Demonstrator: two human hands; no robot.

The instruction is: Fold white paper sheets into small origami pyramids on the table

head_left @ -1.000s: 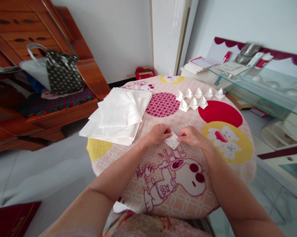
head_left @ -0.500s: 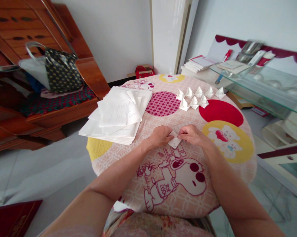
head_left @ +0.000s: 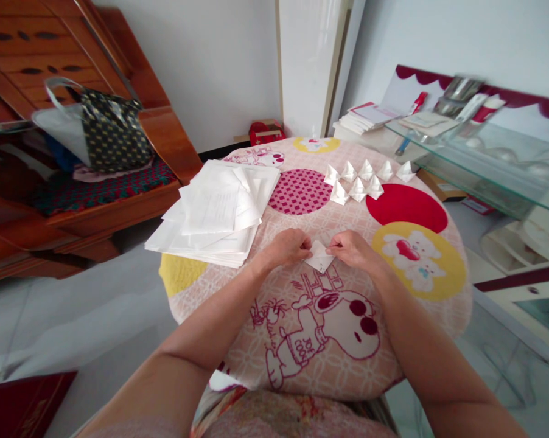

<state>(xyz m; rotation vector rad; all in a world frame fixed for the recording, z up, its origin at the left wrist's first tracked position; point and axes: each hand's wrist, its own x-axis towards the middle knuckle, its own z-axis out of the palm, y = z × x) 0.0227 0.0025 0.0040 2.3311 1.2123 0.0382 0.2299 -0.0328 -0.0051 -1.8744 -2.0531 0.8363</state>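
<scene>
A small folded white paper (head_left: pixel 321 258) lies low over the patterned cloth, one corner pointing toward me. My left hand (head_left: pixel 293 247) pinches its left edge, with the fingers closed. On the other side my right hand (head_left: pixel 348 248) grips the right edge between thumb and fingers. Beyond the hands, several folded paper boats (head_left: pixel 357 188) stand in two rows. To the left of my hands rests a stack of white paper sheets (head_left: pixel 210 210), some with faint print.
The round table (head_left: pixel 333 377) has a cartoon-print cloth. At right stands a glass shelf (head_left: pixel 479 161) with cups and papers, close to the table's edge. A wooden bench (head_left: pixel 165 140) with a dotted bag (head_left: pixel 114 131) is at left.
My left hand has slid slightly left, from over the paper to its left edge, so more of the paper shows between the hands. The boats and the stack stay in place.
</scene>
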